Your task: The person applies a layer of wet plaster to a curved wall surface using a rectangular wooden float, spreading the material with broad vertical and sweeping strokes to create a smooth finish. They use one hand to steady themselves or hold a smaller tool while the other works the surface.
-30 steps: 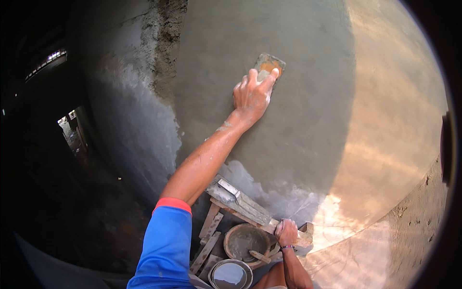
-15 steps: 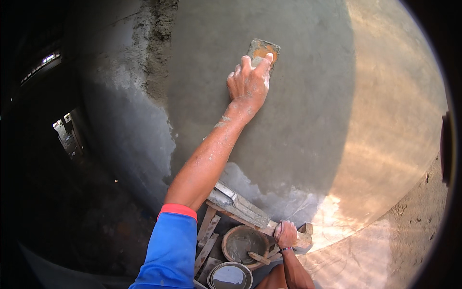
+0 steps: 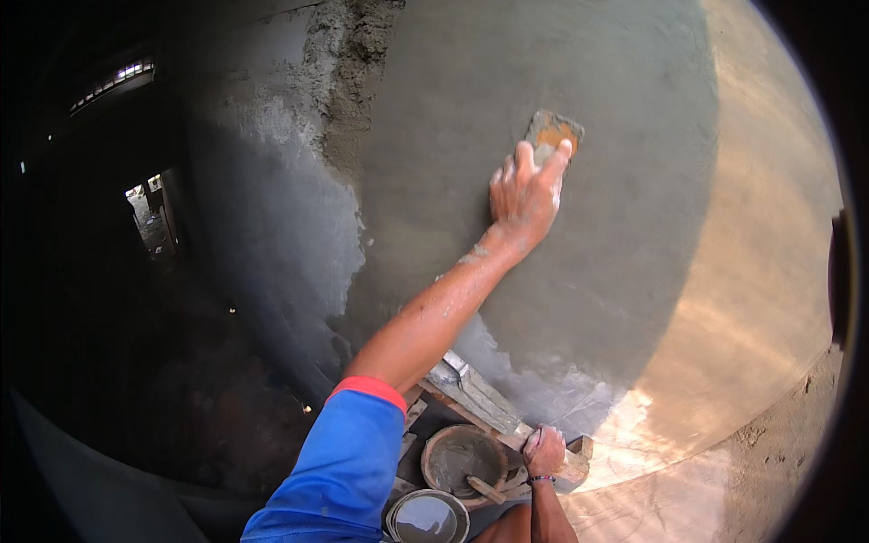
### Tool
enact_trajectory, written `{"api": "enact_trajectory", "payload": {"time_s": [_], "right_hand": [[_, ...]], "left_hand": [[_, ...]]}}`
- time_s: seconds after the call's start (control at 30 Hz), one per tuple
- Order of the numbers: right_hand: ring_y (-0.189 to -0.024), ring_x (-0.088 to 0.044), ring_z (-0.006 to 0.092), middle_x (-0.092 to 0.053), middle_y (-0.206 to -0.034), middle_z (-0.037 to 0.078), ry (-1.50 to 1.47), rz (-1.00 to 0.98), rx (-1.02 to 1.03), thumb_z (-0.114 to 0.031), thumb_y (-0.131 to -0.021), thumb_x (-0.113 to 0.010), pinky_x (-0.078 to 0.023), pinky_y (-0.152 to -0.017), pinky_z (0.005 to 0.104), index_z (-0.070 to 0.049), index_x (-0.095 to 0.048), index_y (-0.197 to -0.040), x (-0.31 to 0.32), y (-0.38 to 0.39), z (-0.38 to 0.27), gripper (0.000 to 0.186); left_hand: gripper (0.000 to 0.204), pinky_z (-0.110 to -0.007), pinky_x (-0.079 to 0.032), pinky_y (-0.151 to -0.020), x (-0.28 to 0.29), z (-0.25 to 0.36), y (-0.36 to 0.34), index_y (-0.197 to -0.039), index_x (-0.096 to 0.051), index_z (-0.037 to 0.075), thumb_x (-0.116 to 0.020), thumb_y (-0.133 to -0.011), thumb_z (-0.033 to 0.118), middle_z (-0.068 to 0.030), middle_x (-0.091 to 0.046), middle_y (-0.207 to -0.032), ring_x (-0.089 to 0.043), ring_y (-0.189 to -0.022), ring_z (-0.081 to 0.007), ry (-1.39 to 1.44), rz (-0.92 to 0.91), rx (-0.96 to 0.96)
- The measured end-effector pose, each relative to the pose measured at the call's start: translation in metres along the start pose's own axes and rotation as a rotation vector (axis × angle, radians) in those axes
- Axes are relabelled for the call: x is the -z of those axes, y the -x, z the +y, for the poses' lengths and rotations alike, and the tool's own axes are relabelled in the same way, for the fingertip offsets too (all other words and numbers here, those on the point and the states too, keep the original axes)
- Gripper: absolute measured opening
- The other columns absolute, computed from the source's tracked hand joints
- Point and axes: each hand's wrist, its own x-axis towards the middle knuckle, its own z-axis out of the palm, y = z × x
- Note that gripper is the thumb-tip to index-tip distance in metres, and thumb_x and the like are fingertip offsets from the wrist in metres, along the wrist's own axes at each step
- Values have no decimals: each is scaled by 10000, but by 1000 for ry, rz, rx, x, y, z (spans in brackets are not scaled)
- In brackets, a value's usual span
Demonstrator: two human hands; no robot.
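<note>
My left hand (image 3: pixel 528 188) reaches up and out, its fingers closed round a plastering float (image 3: pixel 568 129). The float is orange, crusted with grey mortar, and lies against the damp grey plaster of the wall (image 3: pixel 579 244). White mortar coats the fingertips and spots the forearm. Low down, my right hand (image 3: pixel 544 450) is closed over a wooden beam (image 3: pixel 572 466) near its end; a bracelet circles the wrist. Beside that hand, a long metal straightedge (image 3: pixel 480 396) rests along the timber.
Below the timber stand a round mortar basin (image 3: pixel 433 452) with a wooden-handled tool (image 3: pixel 486 490) in it, and a bucket (image 3: pixel 392 525) holding pale liquid. A rough unplastered strip (image 3: pixel 348 100) runs down the wall at left. Sunlit wall lies at right, a dark interior at left.
My view has turned slightly left. The float in my left hand has slid a little lower on the wall. My right hand keeps its hold on the beam.
</note>
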Motion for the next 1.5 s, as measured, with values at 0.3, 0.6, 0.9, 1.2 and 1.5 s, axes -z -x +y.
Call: {"api": "enact_trajectory", "payload": {"time_s": [0.3, 0.6, 0.9, 1.2, 1.5], "right_hand": [[-878, -571, 328, -601, -884, 135, -45, 21, 24, -167, -844, -542, -437, -781, 441, -68, -640, -945, 0, -5, -9, 172], [-848, -568, 331, -594, -856, 132, -46, -3, 14, -192, -827, -552, -442, -756, 451, -76, -637, -953, 3, -4, -7, 191], [-837, -564, 318, -595, -837, 111, -61, 48, 19, -185, -808, -567, -445, -744, 440, -78, -644, -913, -2, 2, 0, 168], [-839, -555, 302, -572, -839, 94, -55, 12, 23, -226, -794, -591, -436, -731, 435, -107, -619, -883, -2, 1, 5, 152], [-852, -553, 296, -576, -853, 90, -73, 14, 45, -249, -794, -587, -432, -741, 436, -116, -624, -899, -3, 0, 0, 174]], "left_hand": [[310, -515, -488, -863, 42, -140, -71, -1282, -612, 276, -568, -978, 317, -142, -583, -1104, -616, -1019, -384, -68, -50, 578], [350, -465, -538, -770, 15, -60, -16, -1258, -651, 299, -675, -913, 242, -122, -586, -986, -658, -870, -350, -10, -136, 176], [314, -481, -486, -929, 27, -132, -201, -1276, -624, 304, -584, -968, 347, -125, -662, -1167, -624, -1105, -344, -116, -44, 409], [288, -418, -544, -621, -9, 19, -63, -1210, -657, 318, -656, -925, 278, -89, -559, -910, -651, -752, -303, -12, -148, -478], [339, -451, -492, -935, 25, -98, -257, -1296, -621, 322, -588, -963, 377, -105, -666, -1230, -626, -1138, -319, -208, -91, 264]]}}
